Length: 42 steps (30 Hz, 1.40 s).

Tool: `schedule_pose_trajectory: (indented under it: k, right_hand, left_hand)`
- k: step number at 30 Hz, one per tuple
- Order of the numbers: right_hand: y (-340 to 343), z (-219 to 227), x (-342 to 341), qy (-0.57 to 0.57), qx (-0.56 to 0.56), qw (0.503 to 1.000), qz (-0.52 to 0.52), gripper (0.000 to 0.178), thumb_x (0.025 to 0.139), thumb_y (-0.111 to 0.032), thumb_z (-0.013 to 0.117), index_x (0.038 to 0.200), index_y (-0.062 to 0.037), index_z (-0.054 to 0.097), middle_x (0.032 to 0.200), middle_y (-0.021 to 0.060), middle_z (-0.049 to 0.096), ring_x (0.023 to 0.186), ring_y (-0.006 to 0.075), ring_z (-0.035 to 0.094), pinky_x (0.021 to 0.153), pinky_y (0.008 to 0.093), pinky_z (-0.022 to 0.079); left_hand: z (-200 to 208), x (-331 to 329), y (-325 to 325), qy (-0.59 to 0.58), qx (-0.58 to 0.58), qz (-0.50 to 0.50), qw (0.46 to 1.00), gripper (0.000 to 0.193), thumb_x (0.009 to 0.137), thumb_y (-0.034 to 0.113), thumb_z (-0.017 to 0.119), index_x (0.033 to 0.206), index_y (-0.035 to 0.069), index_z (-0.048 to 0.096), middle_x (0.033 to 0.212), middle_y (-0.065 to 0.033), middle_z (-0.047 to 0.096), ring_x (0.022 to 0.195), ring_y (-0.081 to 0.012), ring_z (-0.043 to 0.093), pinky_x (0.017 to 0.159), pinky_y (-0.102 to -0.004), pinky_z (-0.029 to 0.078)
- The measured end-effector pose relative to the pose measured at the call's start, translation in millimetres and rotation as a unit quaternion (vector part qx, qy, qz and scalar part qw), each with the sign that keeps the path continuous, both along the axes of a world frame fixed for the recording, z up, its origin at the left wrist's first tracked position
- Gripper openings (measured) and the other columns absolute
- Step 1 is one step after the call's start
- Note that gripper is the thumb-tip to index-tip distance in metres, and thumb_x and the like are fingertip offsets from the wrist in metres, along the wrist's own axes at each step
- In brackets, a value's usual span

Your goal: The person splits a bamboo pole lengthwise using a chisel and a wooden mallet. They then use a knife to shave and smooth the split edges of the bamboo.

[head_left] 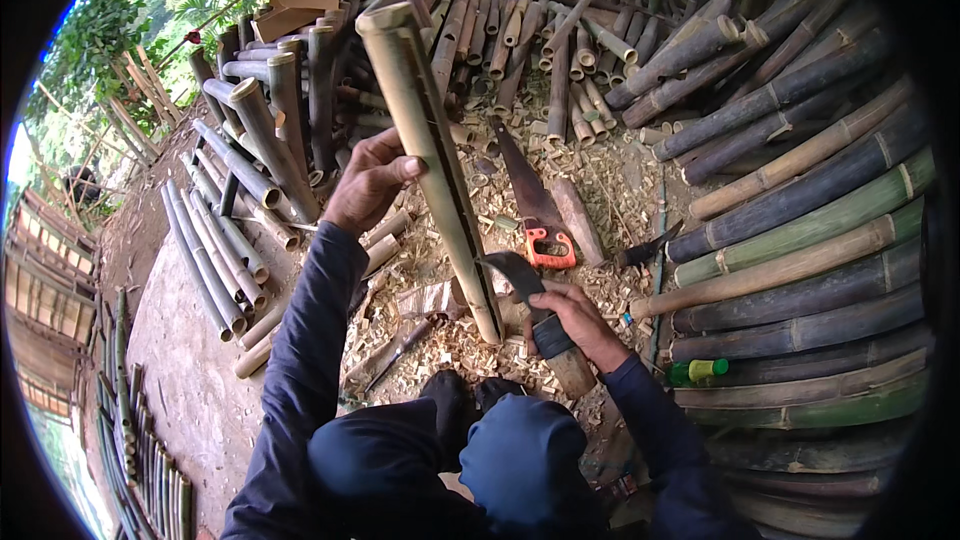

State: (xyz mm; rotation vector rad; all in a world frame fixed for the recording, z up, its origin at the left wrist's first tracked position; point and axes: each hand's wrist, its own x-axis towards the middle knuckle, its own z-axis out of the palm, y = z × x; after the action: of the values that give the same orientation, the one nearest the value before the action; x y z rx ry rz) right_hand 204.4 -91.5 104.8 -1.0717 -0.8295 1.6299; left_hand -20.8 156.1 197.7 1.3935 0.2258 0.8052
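Observation:
My left hand grips a pale bamboo tube around its upper middle. The tube stands tilted, its top leaning to the left, and a long dark slit runs down its right side. Its lower end comes down among wood shavings in front of my feet. My right hand is closed on the handle of a curved dark-bladed knife. Black wrapping covers part of that handle, and bare wood shows below it. The blade lies close against the tube's lower right side; whether it touches cannot be told.
A handsaw with an orange handle lies on the shavings beyond the knife. Another tool lies near my feet, and a dark blade to the right. Bamboo poles and a green bottle line the right; cut tubes lie left.

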Motion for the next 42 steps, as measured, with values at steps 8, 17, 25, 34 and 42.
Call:
schedule_pose_trajectory:
  k: [8,17,25,34,42]
  right_hand:
    - [-14,-113,-2,0.057,-0.079,0.995,0.02,0.03,0.097,-0.02,0.053,0.117,0.0024,0.06,0.073,0.0129,0.067,0.057,0.0216,0.067,0.054,0.0336,0.055]
    - [-35,-185,14,0.017,-0.152,0.988,0.01,0.024,0.095,-0.02,0.053,0.099,0.0031,0.06,0.07,0.0145,0.066,0.054,0.0228,0.066,0.05,0.0359,0.055]
    - [-19,-68,26,-0.095,-0.028,0.995,-0.016,0.027,0.101,-0.019,0.052,0.118,0.001,0.061,0.074,0.0067,0.065,0.061,0.0169,0.065,0.057,0.0312,0.053]
    - [82,185,-25,-0.573,0.539,0.598,-0.154,0.054,0.093,-0.004,0.054,0.146,-0.009,0.05,0.082,0.0106,0.064,0.064,0.0242,0.063,0.06,0.0403,0.053]
    - [81,217,-30,-0.671,0.497,0.533,-0.136,0.066,0.087,-0.001,0.062,0.149,-0.0178,0.048,0.077,0.0104,0.058,0.061,0.025,0.061,0.057,0.0418,0.053]
  left_hand:
    - [-26,-43,32,-0.042,-0.054,0.05,0.996,0.054,0.087,0.022,0.078,0.131,-0.002,0.058,0.119,-0.0106,0.068,0.109,-0.0221,0.064,0.101,-0.0369,0.048]
    - [-67,-97,78,-0.052,-0.094,0.113,0.988,0.045,0.091,0.023,0.073,0.127,0.0,0.059,0.114,-0.0043,0.067,0.109,-0.0191,0.061,0.106,-0.0353,0.042]
    - [-7,-41,14,-0.096,-0.056,0.125,0.986,0.043,0.096,0.032,0.068,0.127,0.002,0.061,0.107,-0.0021,0.067,0.093,-0.0122,0.063,0.082,-0.0273,0.051]
    - [20,-29,-4,-0.06,0.03,0.099,0.993,0.045,0.094,0.023,0.071,0.129,-0.003,0.06,0.119,-0.0079,0.067,0.107,-0.0149,0.062,0.097,-0.0305,0.047]
    - [33,-14,-21,-0.078,0.025,0.093,0.992,0.042,0.092,0.023,0.073,0.123,-0.005,0.064,0.111,-0.0063,0.069,0.103,-0.0134,0.06,0.095,-0.03,0.045]
